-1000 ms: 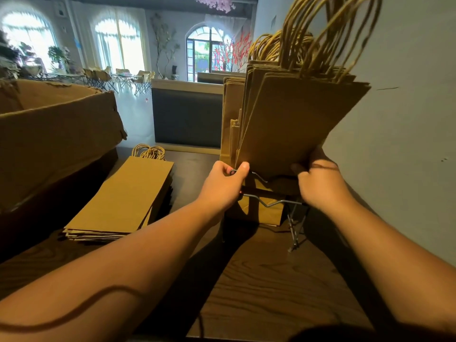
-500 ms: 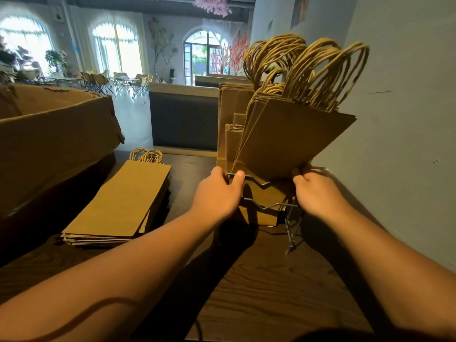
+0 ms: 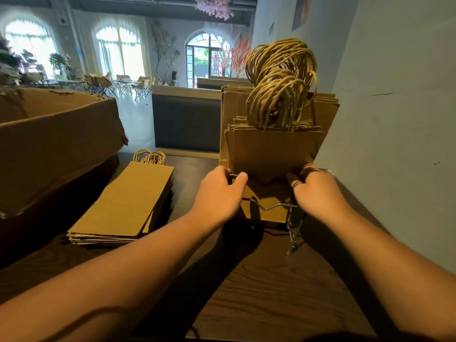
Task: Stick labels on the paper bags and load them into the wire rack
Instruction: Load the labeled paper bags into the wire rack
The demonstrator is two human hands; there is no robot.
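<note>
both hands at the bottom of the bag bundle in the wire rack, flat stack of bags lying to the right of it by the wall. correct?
Not quite: the head view shows the flat stack of bags lying left of the wire rack, beside the cardboard box. The rest holds: left hand and right hand are at the bottom of the bag bundle.

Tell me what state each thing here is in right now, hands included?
Front bundle of bags: upright in the rack, held at both lower corners.
Wire rack: standing on the table, loaded with bags.
Flat stack of bags: lying on the table, untouched.
Cardboard box: open.
Left hand: gripping bundle and wire.
Right hand: gripping bundle.
</note>
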